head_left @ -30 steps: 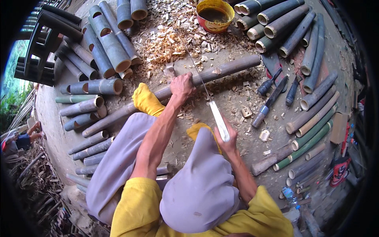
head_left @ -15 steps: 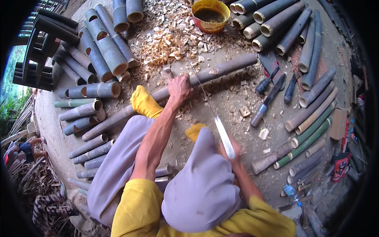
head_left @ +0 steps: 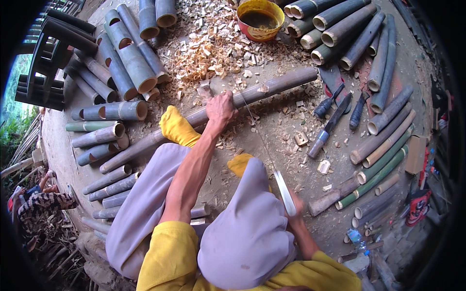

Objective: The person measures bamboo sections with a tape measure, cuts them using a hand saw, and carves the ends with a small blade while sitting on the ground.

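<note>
**Hands on a long bamboo pole and a thin saw**

Just above the middle of the frame, the left hand (head_left: pixel 221 109) is clenched over a long grey bamboo pole (head_left: pixel 286 83), pressing it to the ground. The pole lies on a slant, from the left-centre of the frame up toward the upper right, crossing over the person's yellow-socked foot (head_left: pixel 177 128).

The right hand (head_left: pixel 295 206), in the lower right of centre, is closed around the white handle (head_left: pixel 285 193) of a saw; much of the hand is hidden behind the grey-trousered knee (head_left: pixel 247 228). The saw's thin blade (head_left: pixel 257 133) runs up and to the left from the handle and meets the pole just beside the left hand's fingers.

Pale wood chips (head_left: pixel 208 48) are heaped on the earth floor just above the pole. A yellow bowl (head_left: pixel 260 18) holding dark liquid stands at the top centre. Short bamboo sections (head_left: pixel 128 58) are stacked in the upper left, more lie in a row along the left side, and others fan round the right edge, a few of them green (head_left: pixel 383 174). Between the pole and the right-hand stack lie dark-handled tools (head_left: pixel 330 127), well apart from both hands. A dark slatted chair (head_left: pixel 53 53) stands at the far upper left.
</note>
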Tool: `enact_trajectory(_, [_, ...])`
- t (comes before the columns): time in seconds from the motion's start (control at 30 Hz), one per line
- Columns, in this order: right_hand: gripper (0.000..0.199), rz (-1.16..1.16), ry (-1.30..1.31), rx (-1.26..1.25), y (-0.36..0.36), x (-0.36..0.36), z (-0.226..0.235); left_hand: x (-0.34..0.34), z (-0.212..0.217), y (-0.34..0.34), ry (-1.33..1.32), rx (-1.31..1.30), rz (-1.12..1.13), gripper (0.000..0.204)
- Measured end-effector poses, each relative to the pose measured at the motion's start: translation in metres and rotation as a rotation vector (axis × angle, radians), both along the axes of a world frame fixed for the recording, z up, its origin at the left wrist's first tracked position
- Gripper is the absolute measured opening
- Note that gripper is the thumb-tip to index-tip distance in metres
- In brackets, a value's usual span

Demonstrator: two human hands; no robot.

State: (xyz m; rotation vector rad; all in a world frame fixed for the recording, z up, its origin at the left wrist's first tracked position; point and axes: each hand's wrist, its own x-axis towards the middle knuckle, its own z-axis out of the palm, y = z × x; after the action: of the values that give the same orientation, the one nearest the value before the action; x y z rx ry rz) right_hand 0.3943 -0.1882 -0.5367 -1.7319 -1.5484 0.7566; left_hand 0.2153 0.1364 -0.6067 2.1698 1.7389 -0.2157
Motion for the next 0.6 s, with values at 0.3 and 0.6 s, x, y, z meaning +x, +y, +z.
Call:
enact_trajectory(0.3, [0.033, -0.115, 0.220, 0.047, 0.130, -0.034, -0.062, 0.001, -0.001, -0.002, -0.152, 0.097, -0.028, 0.042])
enact_trajectory(0.6, [0.033, -0.016, 0.206, -0.010, 0.032, 0.000, -0.020, -0.004, 0.005, -0.007, -0.121, 0.053, 0.002, 0.043])
